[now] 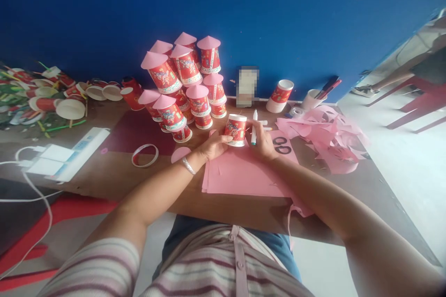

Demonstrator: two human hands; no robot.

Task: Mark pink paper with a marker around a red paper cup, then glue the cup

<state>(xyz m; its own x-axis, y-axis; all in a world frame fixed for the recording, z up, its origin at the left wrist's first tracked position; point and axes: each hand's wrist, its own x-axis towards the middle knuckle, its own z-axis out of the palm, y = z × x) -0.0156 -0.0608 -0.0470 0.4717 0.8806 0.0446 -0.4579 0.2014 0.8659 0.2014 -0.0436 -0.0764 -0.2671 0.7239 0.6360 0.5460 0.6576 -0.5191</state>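
Note:
My left hand (213,145) is closed around a red printed paper cup (236,130), which stands upside down on a stack of pink paper sheets (244,176). My right hand (262,141) grips a white marker pen (254,126) upright beside the cup and touches its right side. A silver bracelet sits on my left wrist. Black-handled scissors (283,145) lie on the pink paper just right of my right hand. A pink paper disc (180,153) lies to the left of my left hand.
Behind my hands, several red cups with pink cone lids (184,81) are stacked. A tape roll (145,155) and a white power strip (75,153) lie at left, pink paper scraps (324,137) at right. Loose cups and lids (69,97) spread along the far left. A wooden table edge (223,213) runs in front of me.

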